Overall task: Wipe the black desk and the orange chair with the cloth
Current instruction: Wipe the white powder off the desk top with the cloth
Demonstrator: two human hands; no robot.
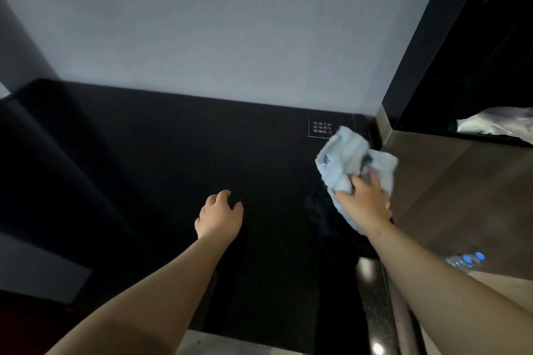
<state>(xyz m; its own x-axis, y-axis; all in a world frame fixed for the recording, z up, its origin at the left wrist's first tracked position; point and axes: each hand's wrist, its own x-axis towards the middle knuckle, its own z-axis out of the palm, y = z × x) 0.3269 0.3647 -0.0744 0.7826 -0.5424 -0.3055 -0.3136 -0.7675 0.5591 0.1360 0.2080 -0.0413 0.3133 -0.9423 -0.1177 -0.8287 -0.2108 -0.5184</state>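
Right hand (364, 201) is clamped on the cloth (350, 163), pressing it onto the desk (178, 158) at the far right corner, just beside the brown cabinet (450, 179) and next to a small printed label (321, 127). Left hand (220, 217) holds nothing: fingers loosely curled, resting mid-desk. Likely mid-wipe on the desk. Glossy top shows a faint smear near the cloth; can't tell how much is already wiped. Chair isn't identifiable in view, so that part looks not yet started.
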